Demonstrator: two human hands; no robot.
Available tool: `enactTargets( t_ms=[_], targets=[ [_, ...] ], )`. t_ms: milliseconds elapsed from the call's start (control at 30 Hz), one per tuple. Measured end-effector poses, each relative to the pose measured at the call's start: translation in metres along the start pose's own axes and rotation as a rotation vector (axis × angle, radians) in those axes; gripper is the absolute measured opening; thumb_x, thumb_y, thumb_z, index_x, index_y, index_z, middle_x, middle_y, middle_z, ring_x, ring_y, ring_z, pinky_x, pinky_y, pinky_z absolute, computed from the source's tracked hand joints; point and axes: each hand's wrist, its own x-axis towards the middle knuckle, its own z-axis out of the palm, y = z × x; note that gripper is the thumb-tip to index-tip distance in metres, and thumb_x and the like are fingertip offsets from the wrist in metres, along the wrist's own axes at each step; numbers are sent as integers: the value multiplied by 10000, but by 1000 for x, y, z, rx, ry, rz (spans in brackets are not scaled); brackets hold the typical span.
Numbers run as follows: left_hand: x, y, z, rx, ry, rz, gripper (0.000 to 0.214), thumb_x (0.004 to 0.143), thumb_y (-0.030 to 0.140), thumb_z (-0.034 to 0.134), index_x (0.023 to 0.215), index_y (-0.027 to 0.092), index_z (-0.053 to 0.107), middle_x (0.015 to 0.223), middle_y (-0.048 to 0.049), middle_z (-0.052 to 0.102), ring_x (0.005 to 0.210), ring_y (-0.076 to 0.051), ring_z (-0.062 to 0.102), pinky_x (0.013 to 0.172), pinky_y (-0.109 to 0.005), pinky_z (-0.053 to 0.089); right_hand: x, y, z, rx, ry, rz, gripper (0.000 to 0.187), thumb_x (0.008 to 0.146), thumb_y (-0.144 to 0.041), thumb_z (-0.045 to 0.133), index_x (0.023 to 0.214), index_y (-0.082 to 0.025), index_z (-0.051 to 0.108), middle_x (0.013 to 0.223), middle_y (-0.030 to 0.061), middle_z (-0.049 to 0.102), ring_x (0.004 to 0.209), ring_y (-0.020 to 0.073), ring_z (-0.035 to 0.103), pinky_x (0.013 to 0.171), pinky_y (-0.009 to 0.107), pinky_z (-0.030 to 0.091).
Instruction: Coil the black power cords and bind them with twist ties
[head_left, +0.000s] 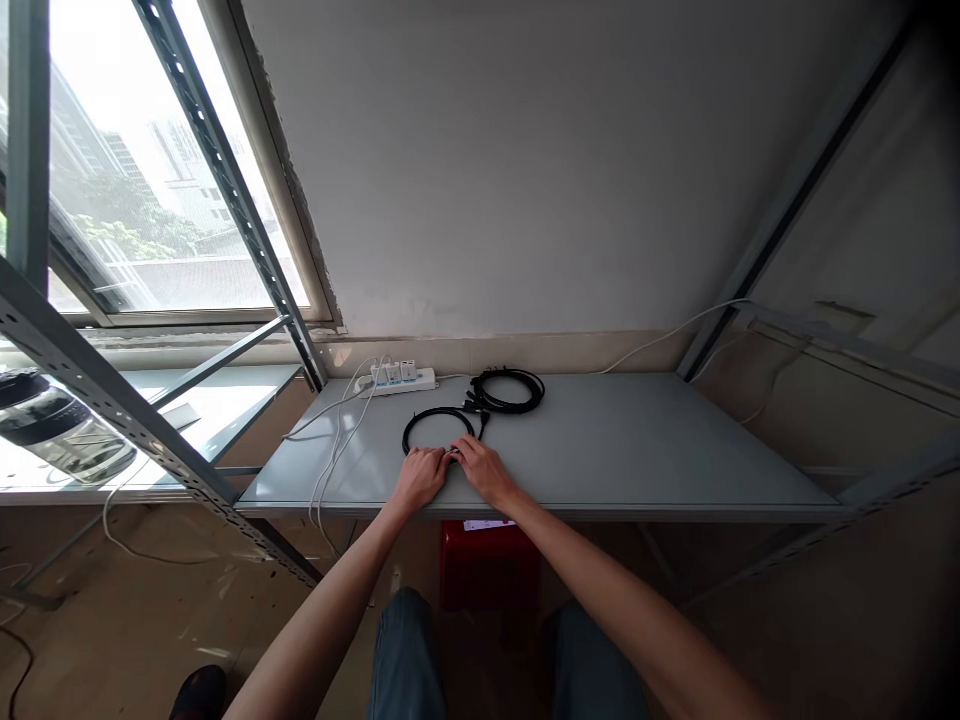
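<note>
A small loop of black cable lies on the grey shelf near its front edge. My left hand is closed on the near side of this loop, its fingers bent. Close beside it, my right hand pinches the same stretch, the fingertips of both hands almost meeting. Something thin and small shows between the fingertips, too fine to make out. The cable's plug end sticks out behind my right hand. Farther back rests a thicker coil of black cable, touched by neither hand.
A white power strip with plugged-in adapters stands against the wall, its white cords running over the shelf's left front edge. Perforated metal posts frame the shelf. Below is a red stool. A clear plastic-wrapped thing sits at left by the window.
</note>
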Motion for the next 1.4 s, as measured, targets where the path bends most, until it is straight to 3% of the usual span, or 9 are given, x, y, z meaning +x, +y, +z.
enactTargets(
  t_ms=[633,967,1167,1400],
  targets=[
    [2,-1,4,14,48,16,484,1107,448,281,846,200,603,886,-108,761,851,-247,704,818,-353,369,6,12,6,96,72,170,213,1046,-184,447,1070,-202,658,1082,69,682,854,174,643,783,276,478],
    [1,-1,1,-6,37,38,471,1102,398,270,871,192,626,908,-122,762,875,-268,701,826,-374,377,5,19,13,187,26,65,222,1043,-177,491,992,-188,707,994,55,664,821,153,621,773,252,480],
    [0,-2,-3,-91,-12,36,234,1006,336,475,951,193,652,973,-109,765,927,-273,692,832,-366,385,2,13,8,189,-19,14,293,1017,-82,416,1080,-171,688,1041,62,613,835,144,595,790,248,482],
    [0,-8,3,-152,27,72,173,1008,233,449,926,196,597,953,-92,728,958,-266,658,845,-364,383,2,8,1,136,-63,3,342,955,-34,409,1122,-190,663,1058,55,565,842,147,566,773,250,471]
  ],
)
